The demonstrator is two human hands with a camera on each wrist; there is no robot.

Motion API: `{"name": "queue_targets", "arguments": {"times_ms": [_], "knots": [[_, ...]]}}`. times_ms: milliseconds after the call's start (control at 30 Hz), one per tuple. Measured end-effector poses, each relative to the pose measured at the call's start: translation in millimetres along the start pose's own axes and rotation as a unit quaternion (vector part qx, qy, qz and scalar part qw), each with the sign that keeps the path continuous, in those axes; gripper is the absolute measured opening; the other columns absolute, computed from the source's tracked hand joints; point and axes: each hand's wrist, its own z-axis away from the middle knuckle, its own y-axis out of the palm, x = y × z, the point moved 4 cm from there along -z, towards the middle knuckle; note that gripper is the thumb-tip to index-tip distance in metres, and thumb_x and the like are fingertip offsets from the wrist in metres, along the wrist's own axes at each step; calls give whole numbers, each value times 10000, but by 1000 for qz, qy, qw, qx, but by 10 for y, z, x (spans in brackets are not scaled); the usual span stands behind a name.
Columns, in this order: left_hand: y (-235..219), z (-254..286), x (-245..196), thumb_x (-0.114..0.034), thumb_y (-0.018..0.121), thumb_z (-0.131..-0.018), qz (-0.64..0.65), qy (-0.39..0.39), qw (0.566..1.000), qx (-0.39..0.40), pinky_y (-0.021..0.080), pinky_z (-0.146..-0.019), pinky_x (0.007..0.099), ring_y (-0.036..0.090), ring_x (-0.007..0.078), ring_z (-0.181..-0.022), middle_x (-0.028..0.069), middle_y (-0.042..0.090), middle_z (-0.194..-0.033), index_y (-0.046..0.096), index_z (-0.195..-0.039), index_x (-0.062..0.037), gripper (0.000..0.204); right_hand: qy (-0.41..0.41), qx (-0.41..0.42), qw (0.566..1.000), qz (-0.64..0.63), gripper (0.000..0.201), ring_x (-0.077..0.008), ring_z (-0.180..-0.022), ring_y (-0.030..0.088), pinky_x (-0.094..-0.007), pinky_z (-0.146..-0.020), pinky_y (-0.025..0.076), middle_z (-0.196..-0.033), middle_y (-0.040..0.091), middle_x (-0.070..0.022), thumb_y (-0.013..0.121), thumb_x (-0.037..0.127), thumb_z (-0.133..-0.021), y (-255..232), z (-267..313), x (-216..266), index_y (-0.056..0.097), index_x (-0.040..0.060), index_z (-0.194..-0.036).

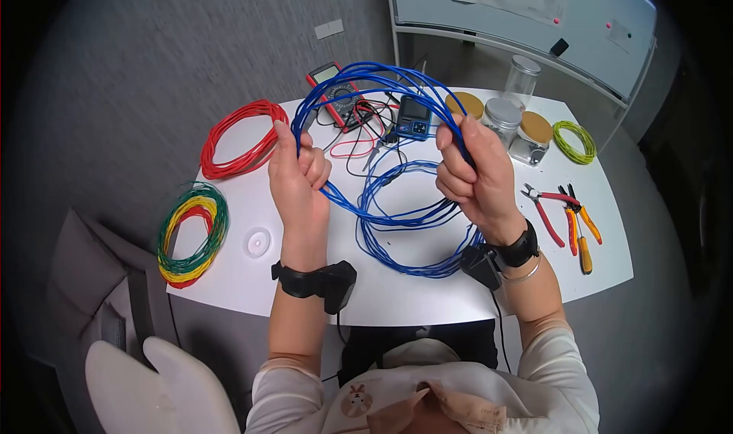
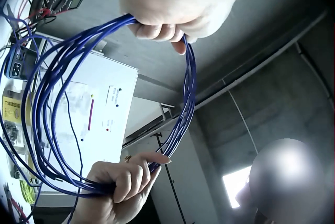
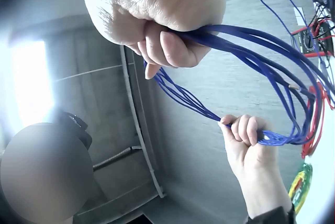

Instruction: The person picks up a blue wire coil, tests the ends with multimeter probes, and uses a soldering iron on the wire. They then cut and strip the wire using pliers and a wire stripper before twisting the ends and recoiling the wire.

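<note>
Both hands hold a coil of blue wire [image 1: 300, 121] raised above the table, its loop spread between them. My left hand [image 1: 296, 171] grips the bundle on the left, fingers curled round it. On the opposite side, my right hand [image 1: 482, 171] has its fingers closed round the strands. In the left wrist view the bundled blue strands [image 2: 189, 80] run from one fist to the other. More blue wire [image 1: 412, 269] lies in loose loops on the white table [image 1: 305, 300] below the hands.
Left on the table are a red wire coil [image 1: 217, 136], a green, yellow and red coil [image 1: 217, 239] and a small white ring [image 1: 257, 242]. Behind are a multimeter [image 1: 340, 94], a blue handheld device [image 1: 414, 115] and jars [image 1: 532, 132]. Pliers [image 1: 551, 216] and a yellow-green coil [image 1: 588, 148] lie right.
</note>
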Motion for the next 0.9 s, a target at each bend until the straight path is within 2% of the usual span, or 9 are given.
{"name": "queue_targets", "arguments": {"times_ms": [100,167,300,433,500,600,700,800,900], "knots": [[-6,-25,-76,-439,372,-967,-255,116,960,4,373,-547,212,458,90,-622,18,486,-678,567,-917,2,484,3,-4,998,60,374,-25,-395,218,-186,-372,190,-505,287,59,358,295,-993,16,6,32,543,-22,-921],[185,-33,-282,-487,280,-971,-450,252,857,6,437,-793,291,516,186,-982,128,573,-1065,566,-1108,14,593,11,-11,989,146,371,-26,-400,229,-189,-379,193,-501,300,62,372,288,-990,33,-3,100,557,-16,-884],[1078,236,-749,-409,522,-882,-601,465,611,221,482,-718,320,580,225,-911,131,601,-1071,606,-1098,-70,410,67,31,947,312,382,-24,-419,301,-201,-401,231,-480,350,58,410,299,-973,235,-85,166,593,24,-781],[1379,243,-634,-244,601,-848,-733,249,519,364,496,-679,266,629,205,-738,85,662,-858,648,-965,-1,274,21,74,928,365,380,-36,-486,420,-195,-463,315,-549,455,27,424,326,-960,276,-168,205,582,15,-811],[1369,216,-679,-199,620,-843,-731,279,498,375,492,-600,244,615,168,-628,66,658,-743,661,-889,22,229,-5,86,936,340,348,-54,-581,487,-208,-539,373,-637,504,2,434,322,-955,266,-139,152,580,19,-863],[1282,123,-953,-181,594,-877,-668,262,621,316,477,-585,235,592,124,-623,63,633,-704,662,-877,39,230,35,132,929,344,317,-133,-836,586,-261,-756,449,-893,608,-74,463,302,-942,83,-52,24,569,20,-1041],[1155,-11,-1238,-192,553,-920,-681,345,601,237,441,-546,205,564,80,-657,36,622,-727,668,-982,22,251,97,205,856,464,423,-233,-988,585,-337,-875,432,-1051,624,-130,513,342,-881,-51,39,-101,569,-1,-1121],[793,-307,-1503,-199,554,-921,-582,332,709,219,382,-493,183,531,51,-641,30,618,-736,661,-1038,1,255,85,261,822,499,314,-251,-986,588,-336,-865,436,-1030,630,-121,550,253,-874,-165,164,-314,594,26,-1086],[595,-361,-1619,-229,546,-927,-603,314,714,166,325,-461,159,503,18,-621,29,630,-783,651,-1080,-22,278,46,251,815,520,203,-245,-927,607,-317,-810,461,-960,642,-111,562,196,-873,-62,166,-399,615,23,-966]]}}
